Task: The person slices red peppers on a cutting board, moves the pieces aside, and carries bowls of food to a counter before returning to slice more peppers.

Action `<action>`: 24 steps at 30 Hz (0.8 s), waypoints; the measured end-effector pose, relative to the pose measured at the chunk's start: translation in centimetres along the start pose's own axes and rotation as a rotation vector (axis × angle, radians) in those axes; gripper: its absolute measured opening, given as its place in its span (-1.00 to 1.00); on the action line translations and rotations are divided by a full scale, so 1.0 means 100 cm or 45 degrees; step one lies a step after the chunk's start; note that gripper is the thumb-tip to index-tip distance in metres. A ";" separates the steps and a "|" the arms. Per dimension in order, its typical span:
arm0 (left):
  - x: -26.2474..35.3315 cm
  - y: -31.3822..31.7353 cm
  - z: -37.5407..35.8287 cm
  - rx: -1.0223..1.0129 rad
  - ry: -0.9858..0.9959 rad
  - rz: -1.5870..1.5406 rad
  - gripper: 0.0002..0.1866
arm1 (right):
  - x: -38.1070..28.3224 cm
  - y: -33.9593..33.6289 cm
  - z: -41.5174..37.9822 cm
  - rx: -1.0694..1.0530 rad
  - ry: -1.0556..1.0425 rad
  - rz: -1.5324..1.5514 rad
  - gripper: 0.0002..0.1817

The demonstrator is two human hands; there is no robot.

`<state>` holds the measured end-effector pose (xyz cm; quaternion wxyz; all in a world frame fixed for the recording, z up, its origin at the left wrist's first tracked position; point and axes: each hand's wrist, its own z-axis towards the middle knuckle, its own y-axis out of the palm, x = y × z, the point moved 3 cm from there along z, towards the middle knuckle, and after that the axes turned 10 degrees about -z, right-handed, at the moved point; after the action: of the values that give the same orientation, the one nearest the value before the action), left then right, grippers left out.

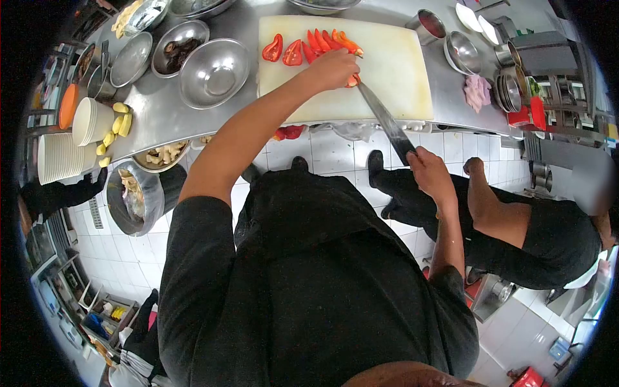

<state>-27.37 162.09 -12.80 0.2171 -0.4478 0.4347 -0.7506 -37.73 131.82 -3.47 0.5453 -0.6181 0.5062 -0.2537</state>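
My right hand is wrapped round the handle of a large kitchen knife. The blade slants up and left, its tip close to my left fingers on a white cutting board. Over the board, my left hand is curled down on a piece of red pepper, most of which my fingers hide. Along the board's far side lie several cut red pepper pieces; two open halves, one a red pepper half, are at the left, with narrower strips beside them.
Left of the board stand an empty steel bowl and a bowl of dark food. Stacked white tubs are farther left. A steel pot and a pink cloth lie right. Another person stands close at my right.
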 end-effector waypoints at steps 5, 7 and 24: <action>0.000 -0.004 -0.003 -0.046 0.003 0.002 -0.64 | -0.006 0.002 -0.001 -0.491 0.520 0.654 -0.68; -0.001 -0.006 -0.003 -0.076 0.006 -0.004 -0.62 | 0.006 0.019 -0.002 -0.576 0.547 0.906 -0.70; 0.008 -0.016 -0.020 -0.060 0.105 -0.060 -0.73 | 0.004 0.073 -0.001 -0.740 0.530 1.467 -0.63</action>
<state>-29.38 163.28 -11.54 0.1707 -0.4314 0.4502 -0.7629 -40.24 132.24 -10.34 0.2963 -0.3094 0.8968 0.1103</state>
